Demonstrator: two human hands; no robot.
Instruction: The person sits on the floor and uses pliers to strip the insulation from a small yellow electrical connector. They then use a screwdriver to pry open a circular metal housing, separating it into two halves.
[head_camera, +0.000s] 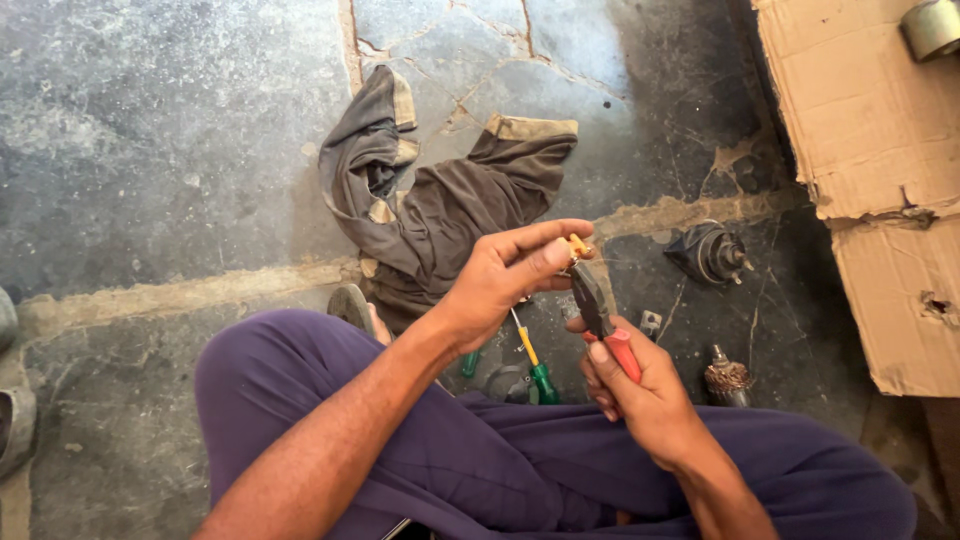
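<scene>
My left hand pinches a small yellowish part between thumb and fingers, held above my lap. My right hand grips red-handled pliers, whose dark jaws point up and meet that small part. Both hands hover over my purple trousers. Below the hands, a green-and-yellow screwdriver lies on the floor between my legs.
A dirty grey-brown cloth lies crumpled on the cracked stone floor. A dark motor housing and a copper-wound armature sit to the right. Torn cardboard covers the right side, with a metal cylinder on it. A sandal peeks out near my knee.
</scene>
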